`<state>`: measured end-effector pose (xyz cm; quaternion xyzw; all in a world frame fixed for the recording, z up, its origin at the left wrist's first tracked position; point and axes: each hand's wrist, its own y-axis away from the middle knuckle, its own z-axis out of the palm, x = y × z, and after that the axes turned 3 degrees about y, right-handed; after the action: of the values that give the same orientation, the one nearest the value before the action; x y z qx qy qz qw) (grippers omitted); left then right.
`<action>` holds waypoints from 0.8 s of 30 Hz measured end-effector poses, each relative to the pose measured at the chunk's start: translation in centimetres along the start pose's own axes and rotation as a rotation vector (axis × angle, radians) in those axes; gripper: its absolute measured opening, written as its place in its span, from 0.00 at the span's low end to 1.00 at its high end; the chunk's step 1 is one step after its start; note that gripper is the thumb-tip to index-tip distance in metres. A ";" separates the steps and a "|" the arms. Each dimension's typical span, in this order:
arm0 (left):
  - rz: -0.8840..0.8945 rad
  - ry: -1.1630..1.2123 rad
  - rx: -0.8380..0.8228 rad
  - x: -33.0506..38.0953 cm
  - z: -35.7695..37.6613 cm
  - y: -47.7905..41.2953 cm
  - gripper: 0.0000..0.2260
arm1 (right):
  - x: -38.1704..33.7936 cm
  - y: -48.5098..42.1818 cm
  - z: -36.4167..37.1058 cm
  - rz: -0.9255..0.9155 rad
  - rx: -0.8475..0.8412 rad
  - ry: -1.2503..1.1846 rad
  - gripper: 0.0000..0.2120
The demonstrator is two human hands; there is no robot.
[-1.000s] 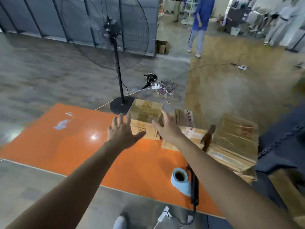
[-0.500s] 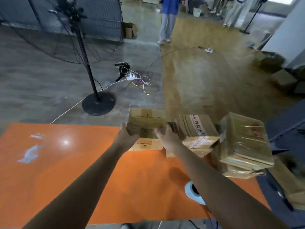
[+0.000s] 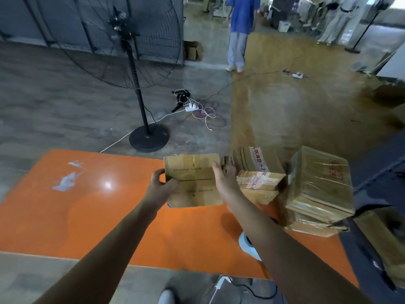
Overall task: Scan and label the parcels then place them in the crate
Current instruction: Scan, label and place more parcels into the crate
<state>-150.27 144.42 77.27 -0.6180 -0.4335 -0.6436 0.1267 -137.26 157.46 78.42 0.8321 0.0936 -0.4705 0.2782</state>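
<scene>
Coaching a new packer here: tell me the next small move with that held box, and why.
Probably draw the box toward you and set it on the bare orange table. The left hand and right hand grip its sides, other parcels crowd its right, and the roll lies near, by the right forearm.

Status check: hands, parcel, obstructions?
Left hand, right hand grip parcel by its sides over orange table. Parcel stack close beside right hand.
</scene>
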 end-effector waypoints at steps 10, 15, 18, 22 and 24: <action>-0.123 0.039 -0.002 -3.2 -0.4 6.2 0.38 | 4.9 4.3 -2.0 0.099 -0.150 -0.174 0.32; -0.119 0.096 -0.059 -3.7 0.1 5.6 0.19 | 5.5 5.2 -3.0 0.075 -0.149 -0.104 0.27; -0.102 0.039 -0.130 -3.5 -0.2 5.3 0.18 | 5.1 5.8 -2.8 0.087 -0.126 -0.087 0.27; -0.130 0.025 -0.175 -3.5 -1.5 4.4 0.19 | 5.0 6.3 -1.6 0.146 -0.064 -0.181 0.27; -0.165 0.041 -0.202 -3.6 -2.3 3.8 0.28 | 4.7 6.7 -0.8 0.182 -0.031 -0.199 0.30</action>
<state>-148.51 139.19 75.90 -0.5766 -0.4131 -0.7046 0.0195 -131.32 151.81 77.29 0.7820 -0.0029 -0.5222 0.3404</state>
